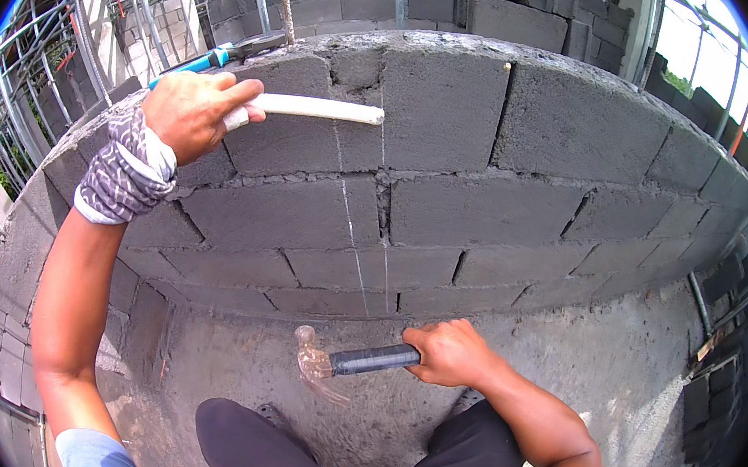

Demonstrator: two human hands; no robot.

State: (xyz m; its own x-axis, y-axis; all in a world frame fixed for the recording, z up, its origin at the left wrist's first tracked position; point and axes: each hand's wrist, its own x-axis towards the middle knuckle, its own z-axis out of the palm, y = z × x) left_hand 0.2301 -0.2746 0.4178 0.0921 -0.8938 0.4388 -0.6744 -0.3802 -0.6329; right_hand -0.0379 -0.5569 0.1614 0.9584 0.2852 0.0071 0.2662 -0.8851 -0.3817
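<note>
Two things are filling my hands: my left hand [189, 112] is closing its grip tight around a white pipe [314, 108], pressing it flat against the top course of the grey block wall [507, 165]. My right hand [445, 353] is wrapping shut on a claw hammer [334, 363], hanging low. Judging by the pale lines on the blocks, I am lining up; next calls for steady aim.

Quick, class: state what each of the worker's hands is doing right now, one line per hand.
Left hand: closed around a white pipe held against the grey block wall.
Right hand: closed on the handle of a claw hammer, held low.
</note>
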